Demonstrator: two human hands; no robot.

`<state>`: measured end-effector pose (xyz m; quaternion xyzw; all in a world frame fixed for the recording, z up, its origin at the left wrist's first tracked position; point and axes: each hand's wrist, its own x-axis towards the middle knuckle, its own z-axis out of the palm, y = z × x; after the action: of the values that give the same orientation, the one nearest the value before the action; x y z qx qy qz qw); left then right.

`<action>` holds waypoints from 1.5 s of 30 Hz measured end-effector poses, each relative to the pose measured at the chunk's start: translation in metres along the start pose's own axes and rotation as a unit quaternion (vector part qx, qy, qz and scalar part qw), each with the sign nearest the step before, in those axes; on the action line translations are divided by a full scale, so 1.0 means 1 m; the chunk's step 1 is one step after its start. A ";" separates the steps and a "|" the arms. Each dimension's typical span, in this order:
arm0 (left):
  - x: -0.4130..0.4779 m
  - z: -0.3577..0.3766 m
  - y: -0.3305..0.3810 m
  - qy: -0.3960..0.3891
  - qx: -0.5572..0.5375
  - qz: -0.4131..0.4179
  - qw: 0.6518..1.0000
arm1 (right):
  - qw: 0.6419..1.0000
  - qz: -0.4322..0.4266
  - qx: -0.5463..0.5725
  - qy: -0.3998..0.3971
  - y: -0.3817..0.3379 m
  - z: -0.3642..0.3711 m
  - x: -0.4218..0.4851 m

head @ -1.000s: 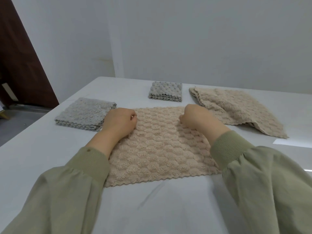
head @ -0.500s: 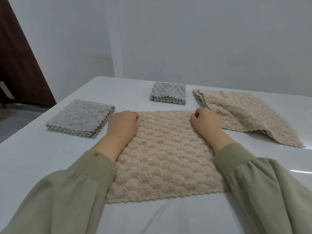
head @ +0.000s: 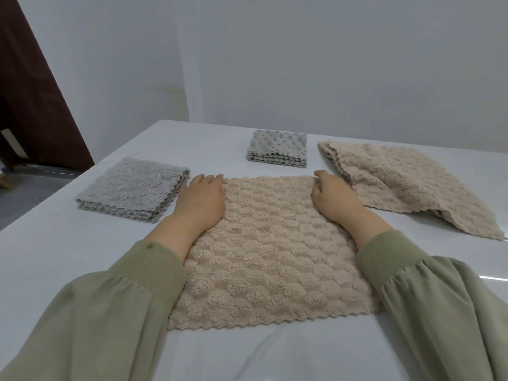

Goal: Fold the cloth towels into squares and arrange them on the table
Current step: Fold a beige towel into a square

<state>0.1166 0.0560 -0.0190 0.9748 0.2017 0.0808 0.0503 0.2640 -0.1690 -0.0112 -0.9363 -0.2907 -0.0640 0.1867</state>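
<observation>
Two are folded (small grey square (head: 277, 148), larger grey towel (head: 132, 192)), while left hand (head: 202, 200) and right hand (head: 334, 199) lie flat, apparently gripping nothing, on far corners of the spread beige towel (head: 269, 251) mid-table; a rumpled beige towel (head: 398, 185) waits.

One camera sits on the person's head. It looks forward and down at the white table (head: 49, 257). It is close: both green sleeves (head: 115, 312) reach in from the bottom corners. The far wall (head: 330, 64) fills the top.
</observation>
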 end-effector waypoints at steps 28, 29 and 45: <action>-0.018 -0.021 0.002 0.264 -0.105 -0.042 0.958 | 0.981 0.016 0.004 0.191 -0.002 -0.014 -0.005; -0.019 -0.022 0.002 0.270 -0.103 -0.052 0.956 | 0.981 0.023 0.008 0.192 -0.003 -0.016 -0.007; -0.077 -0.042 0.006 0.121 -0.672 -0.156 0.713 | 0.816 0.192 0.544 -0.001 -0.009 -0.058 -0.064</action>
<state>0.0420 0.0220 0.0123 0.6202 0.2475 0.3038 0.6795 0.2057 -0.2177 0.0300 -0.7188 -0.0923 0.1428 0.6741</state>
